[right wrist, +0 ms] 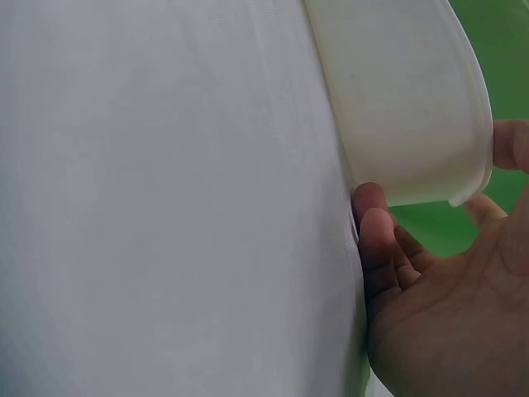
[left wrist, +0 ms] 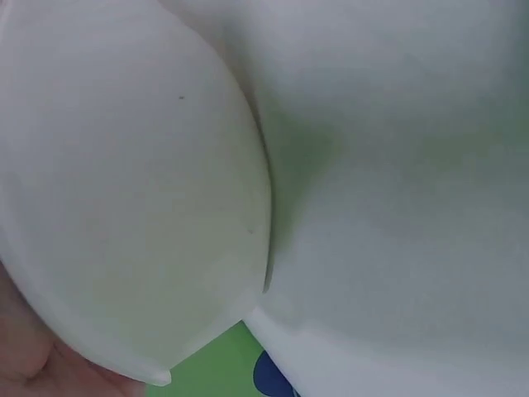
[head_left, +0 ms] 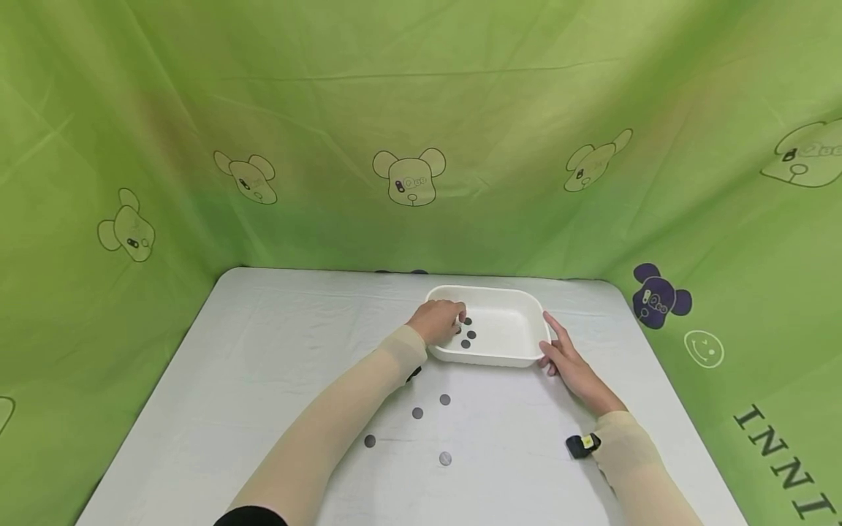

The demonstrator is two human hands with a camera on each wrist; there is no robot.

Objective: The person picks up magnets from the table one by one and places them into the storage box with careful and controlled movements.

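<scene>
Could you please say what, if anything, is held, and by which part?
The right hand holds the white tray by its right end; whether the left hand holds anything is unclear.

This is a small curtained booth: green cloth (head_left: pixel 316 109) printed with cartoon bear heads (head_left: pixel 412 181) and lettering (head_left: pixel 764 439) hangs behind and on both sides of a white table (head_left: pixel 263 343), hiding whatever kind of room lies beyond.

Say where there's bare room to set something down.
Widest: between the left edge of the table and the left sleeve. Smaller: between the loose discs and the right sleeve. Inside the tray, the right half is bare; its left end is crowded: left hand, other discs.
</scene>
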